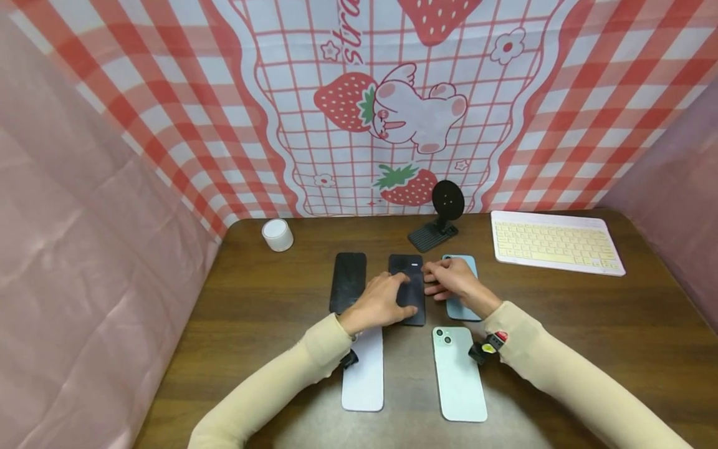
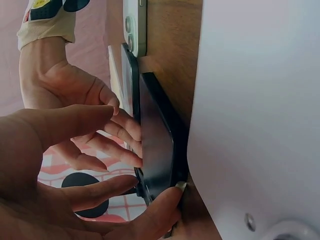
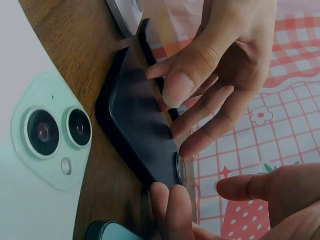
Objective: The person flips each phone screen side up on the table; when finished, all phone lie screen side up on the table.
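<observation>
A dark blue-black phone (image 1: 414,296) lies flat on the table between the two hands, camera side up. My left hand (image 1: 380,302) reaches over it with thumb and fingers spread apart; in the left wrist view, a fingertip touches the edge of the dark phone (image 2: 157,145). From the other side comes my right hand (image 1: 453,277), above a light blue phone (image 1: 462,310). In the right wrist view, two of its fingertips (image 3: 177,205) meet the dark phone's (image 3: 135,120) near corner. Neither hand lifts anything.
A black phone (image 1: 348,277) lies left of the dark one. Nearer are a white phone (image 1: 364,380), partly under my left wrist, and a mint-green phone (image 1: 460,380). Along the back stand a white roll (image 1: 277,235), a black phone stand (image 1: 434,234) and a keyboard (image 1: 555,243).
</observation>
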`<control>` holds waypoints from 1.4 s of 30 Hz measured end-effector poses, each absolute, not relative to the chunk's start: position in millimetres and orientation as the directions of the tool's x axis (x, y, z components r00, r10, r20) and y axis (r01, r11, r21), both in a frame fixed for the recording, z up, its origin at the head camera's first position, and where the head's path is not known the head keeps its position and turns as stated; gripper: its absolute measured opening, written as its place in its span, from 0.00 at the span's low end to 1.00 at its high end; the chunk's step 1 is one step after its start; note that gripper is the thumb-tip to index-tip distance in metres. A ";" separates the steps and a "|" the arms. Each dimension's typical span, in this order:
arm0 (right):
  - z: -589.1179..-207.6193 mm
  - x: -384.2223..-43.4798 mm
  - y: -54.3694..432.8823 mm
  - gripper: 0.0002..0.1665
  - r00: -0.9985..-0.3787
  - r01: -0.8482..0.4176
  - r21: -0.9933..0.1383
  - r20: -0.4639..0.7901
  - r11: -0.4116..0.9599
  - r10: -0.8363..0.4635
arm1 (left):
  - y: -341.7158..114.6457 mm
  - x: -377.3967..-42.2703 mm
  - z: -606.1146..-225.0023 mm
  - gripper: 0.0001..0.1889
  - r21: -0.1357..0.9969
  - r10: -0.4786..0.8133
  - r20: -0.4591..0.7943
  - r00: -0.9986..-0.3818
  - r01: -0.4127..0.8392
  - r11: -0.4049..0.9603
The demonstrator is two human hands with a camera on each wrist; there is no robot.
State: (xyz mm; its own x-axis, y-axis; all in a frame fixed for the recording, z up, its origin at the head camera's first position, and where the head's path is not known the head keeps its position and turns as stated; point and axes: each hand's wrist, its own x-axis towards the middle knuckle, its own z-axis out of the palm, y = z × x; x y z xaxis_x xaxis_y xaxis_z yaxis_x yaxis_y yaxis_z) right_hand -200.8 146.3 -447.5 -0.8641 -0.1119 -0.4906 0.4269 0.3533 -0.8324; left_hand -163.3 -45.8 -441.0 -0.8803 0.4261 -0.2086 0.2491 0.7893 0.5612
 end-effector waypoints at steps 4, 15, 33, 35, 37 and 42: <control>-447.8 -201.7 144.4 0.25 -0.866 0.429 -0.829 -0.490 0.359 -0.098 | -47.2 -164.1 -440.2 0.34 0.553 0.424 -0.217 -0.880 0.247 0.796; -447.0 -204.1 141.7 0.24 -0.860 0.445 -0.819 -0.503 0.362 -0.083 | -45.8 -163.2 -437.9 0.34 0.534 0.427 -0.208 -0.880 0.264 0.803; -447.0 -207.3 133.8 0.28 -0.846 0.450 -0.799 -0.525 0.398 -0.097 | -16.5 -152.1 -444.4 0.41 0.226 0.345 -0.211 -0.915 0.298 0.928; -447.4 -208.8 134.1 0.27 -0.846 0.441 -0.798 -0.522 0.410 -0.106 | -13.1 -151.5 -444.5 0.42 0.214 0.331 -0.219 -0.918 0.285 0.934; -448.2 -210.6 134.8 0.27 -0.846 0.434 -0.800 -0.519 0.414 -0.117 | -10.7 -151.2 -444.3 0.43 0.202 0.321 -0.227 -0.920 0.278 0.939; -449.0 -215.2 137.0 0.25 -0.851 0.412 -0.806 -0.507 0.425 -0.138 | -7.8 -150.3 -446.6 0.43 0.204 0.324 -0.218 -0.921 0.281 0.938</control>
State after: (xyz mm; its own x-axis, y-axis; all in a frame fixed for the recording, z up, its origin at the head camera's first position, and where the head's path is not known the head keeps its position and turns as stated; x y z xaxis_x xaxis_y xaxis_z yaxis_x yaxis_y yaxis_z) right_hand -215.2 137.0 -449.0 -0.8507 -0.1382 -0.5071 0.4117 0.4245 -0.8064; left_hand -150.3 -7.8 -446.6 -0.9207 0.3238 -0.2181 0.2814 0.9377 0.2039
